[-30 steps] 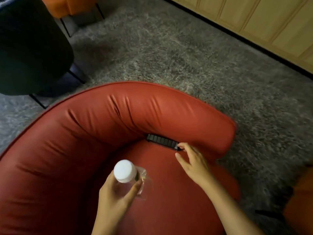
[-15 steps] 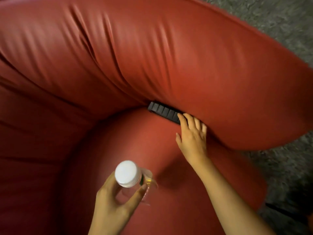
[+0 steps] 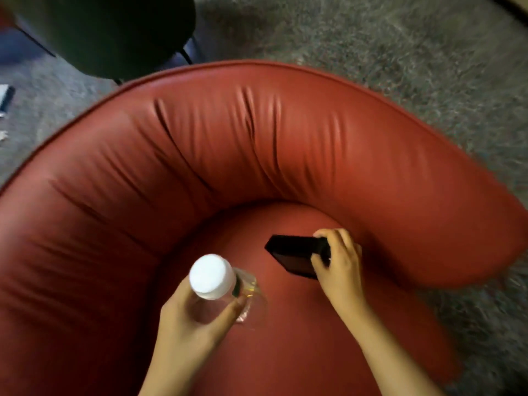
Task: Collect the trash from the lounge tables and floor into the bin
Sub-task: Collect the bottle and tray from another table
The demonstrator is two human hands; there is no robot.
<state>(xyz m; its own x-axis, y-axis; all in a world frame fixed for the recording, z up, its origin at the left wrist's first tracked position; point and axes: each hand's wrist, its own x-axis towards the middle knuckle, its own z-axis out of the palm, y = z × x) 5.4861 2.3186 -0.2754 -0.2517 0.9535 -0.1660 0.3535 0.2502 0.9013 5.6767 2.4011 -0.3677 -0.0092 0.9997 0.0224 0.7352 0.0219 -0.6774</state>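
My left hand [image 3: 187, 318] grips a clear plastic bottle [image 3: 228, 292] with a white cap, held upright over the seat of a red leather armchair [image 3: 257, 155]. My right hand [image 3: 337, 264] grips one end of a flat black box-like object [image 3: 294, 257], which is lifted just above the seat cushion, clear of the crease under the backrest. The fingers curl over its top edge and the thumb presses its side.
Grey carpet [image 3: 371, 44] surrounds the armchair. A dark round chair [image 3: 108, 30] with thin black legs stands behind at the upper left. A small pale and dark item [image 3: 5, 98] lies on the carpet at the far left edge.
The black object was wedged in the gap between seat and backrest; my right hand has taken hold of it and pulled it out over the seat. The bottle stays in my left hand.
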